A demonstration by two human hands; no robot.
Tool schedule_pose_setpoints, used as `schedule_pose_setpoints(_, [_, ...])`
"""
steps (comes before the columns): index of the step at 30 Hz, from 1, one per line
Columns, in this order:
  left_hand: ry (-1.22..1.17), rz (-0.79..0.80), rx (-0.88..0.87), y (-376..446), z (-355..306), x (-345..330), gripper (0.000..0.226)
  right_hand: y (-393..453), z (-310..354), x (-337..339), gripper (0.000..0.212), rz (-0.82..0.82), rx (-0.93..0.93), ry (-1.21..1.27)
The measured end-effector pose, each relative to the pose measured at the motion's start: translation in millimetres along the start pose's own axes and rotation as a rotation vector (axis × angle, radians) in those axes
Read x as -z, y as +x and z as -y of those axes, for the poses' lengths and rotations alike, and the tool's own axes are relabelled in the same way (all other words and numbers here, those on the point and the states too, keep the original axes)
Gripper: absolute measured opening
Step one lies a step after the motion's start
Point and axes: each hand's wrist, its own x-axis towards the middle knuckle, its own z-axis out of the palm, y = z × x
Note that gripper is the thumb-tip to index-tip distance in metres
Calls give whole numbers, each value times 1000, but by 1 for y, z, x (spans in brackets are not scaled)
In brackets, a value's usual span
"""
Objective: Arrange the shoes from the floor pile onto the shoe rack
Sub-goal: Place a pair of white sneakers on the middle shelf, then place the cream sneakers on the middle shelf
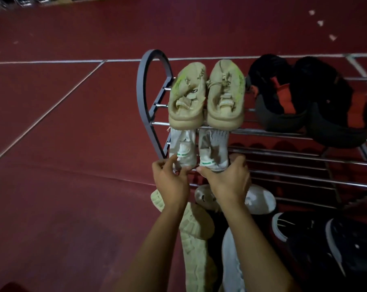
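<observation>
A metal shoe rack [283, 171] with chrome bars and a grey curved side frame stands on the dark red floor [62, 144]. On its upper tier, at the left end, sits a pair of worn beige sneakers with yellow-green marks [206, 95], and to their right a pair of black sneakers with orange insides [304, 98]. On the tier below, at the left end, lies a pair of white sneakers with green heel stripes [199, 150]. The left hand [171, 180] pinches the heel of the left white sneaker; the right hand [226, 178] curls around the heel of the right one. Near the person, the floor pile holds a beige knit shoe [191, 224], a white shoe [259, 200] and dark shoes with white soles [325, 239].
</observation>
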Motion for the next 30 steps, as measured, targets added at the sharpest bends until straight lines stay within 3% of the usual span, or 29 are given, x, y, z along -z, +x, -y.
schedule_pose_setpoints(6, [-256, -65, 149, -11, 4, 5, 43, -3, -19, 2, 68, 97, 37, 154])
schedule_pose_setpoints(10, [-168, -38, 291, -31, 14, -6, 42, -5, -30, 15, 68, 163, 159, 59])
schedule_pose_setpoints(13, [-137, 86, 388, -49, 22, -10, 44, -20, -49, 24, 59, 201, 149, -51])
schedule_pose_setpoints(16, [91, 245, 506, -77, 41, 0, 57, -48, -87, 37, 44, 217, 73, -151])
schedule_pose_setpoints(18, [257, 357, 583, -104, 57, 11, 68, -70, -113, 46, 41, 252, -21, -185])
schedule_pose_setpoints(22, [327, 566, 738, -175, 86, 31, 89, -109, -153, 61, 41, 319, -153, -229])
schedule_pose_setpoints(26, [56, 630, 893, -188, 93, 49, 50, -128, -167, 76, 37, 327, -140, -219])
schedule_pose_setpoints(30, [-70, 415, 843, -184, 71, 53, 48, -127, -161, 84, 25, 295, -156, -97])
